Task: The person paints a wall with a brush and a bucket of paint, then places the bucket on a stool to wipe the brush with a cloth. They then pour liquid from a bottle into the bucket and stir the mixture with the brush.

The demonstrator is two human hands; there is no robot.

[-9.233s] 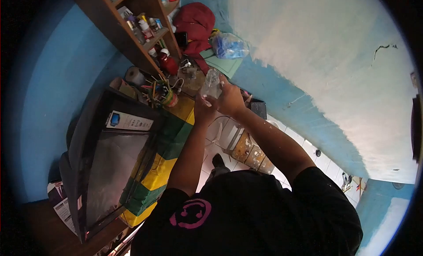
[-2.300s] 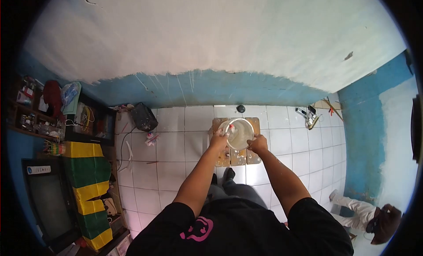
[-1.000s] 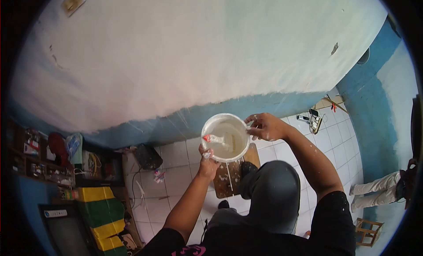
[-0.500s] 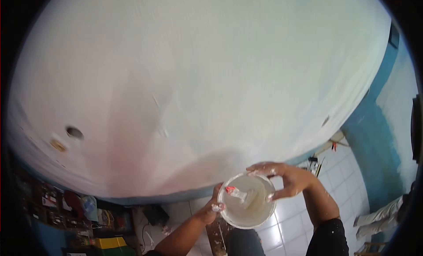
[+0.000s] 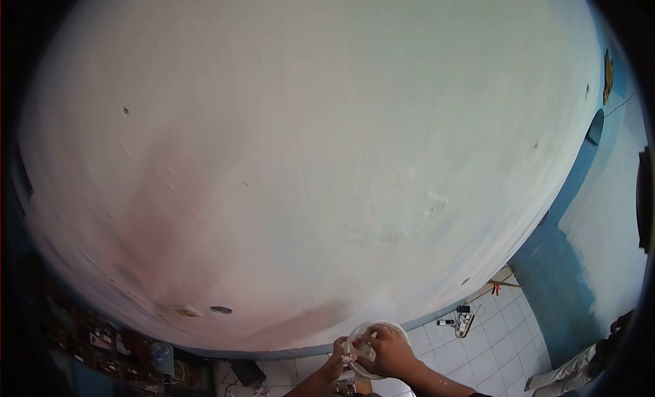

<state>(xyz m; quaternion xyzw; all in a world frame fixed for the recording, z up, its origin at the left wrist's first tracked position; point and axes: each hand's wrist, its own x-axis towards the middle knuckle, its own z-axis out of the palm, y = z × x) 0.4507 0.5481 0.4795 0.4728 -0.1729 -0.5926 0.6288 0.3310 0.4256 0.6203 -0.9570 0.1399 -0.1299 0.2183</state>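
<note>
At the bottom of the head view, a white paint bucket (image 5: pixel 402 330) hangs in front of me. My left hand (image 5: pixel 336 361) grips its left rim, fingers closed and smeared with white. Over the bucket's mouth, my right hand (image 5: pixel 390 352) has its fingers curled around the red-ended handle of a paintbrush (image 5: pixel 356 343). The brush's lower part and most of the bucket's inside are hidden behind that hand. The large wall (image 5: pixel 327 158) before me has a whitish coat with pinkish and greenish tints and a few small holes.
White floor tiles (image 5: pixel 477 349) lie below, with a small metal frame (image 5: pixel 464 323) near the wall's foot. Cluttered shelves (image 5: pixel 102 342) stand lower left. A person in light trousers (image 5: pixel 566 370) is lower right, by a partly painted blue wall (image 5: pixel 552 274).
My right hand has left the bucket's right rim and reached in to the brush handle. The view has tilted upward, so the bucket sits lower. My left hand keeps its hold.
</note>
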